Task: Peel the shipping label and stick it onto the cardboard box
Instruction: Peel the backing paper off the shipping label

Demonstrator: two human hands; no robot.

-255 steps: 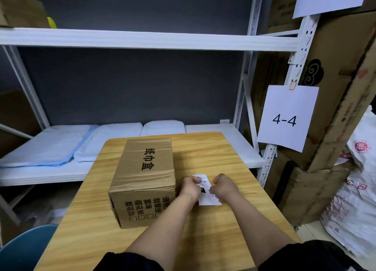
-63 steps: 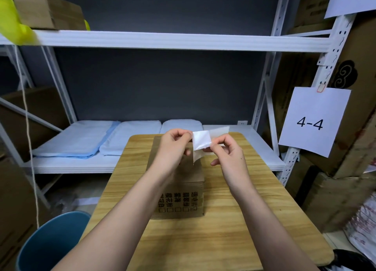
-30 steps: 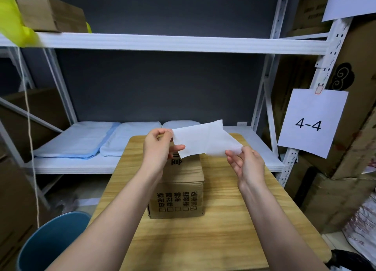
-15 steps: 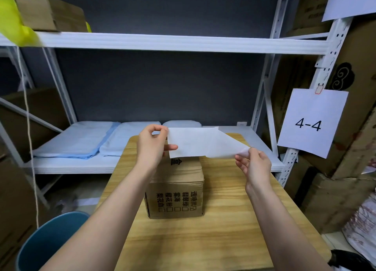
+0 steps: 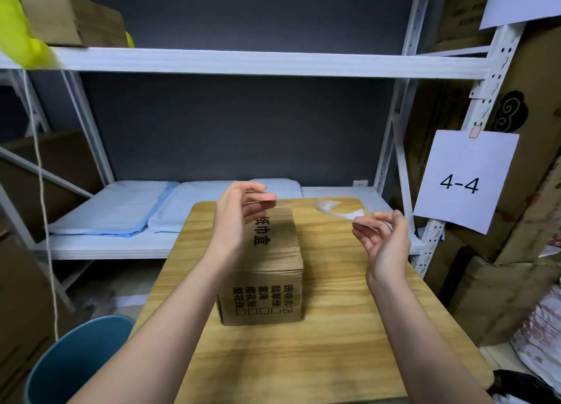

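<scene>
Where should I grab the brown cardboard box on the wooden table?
Probably by its two long side walls, coming from above: the brown cardboard box lies flat on the wooden table, closed, without handles, narrowest across those walls.

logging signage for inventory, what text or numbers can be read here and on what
"4-4": white paper sign clipped to the shelf upright.
"纸巾盒": top of the cardboard box on the wooden table.
Front face of that box: four columns of Chinese print with checkboxes, too small to read surely.
Stacked cartons, upper right: faint print, blurred.
</scene>
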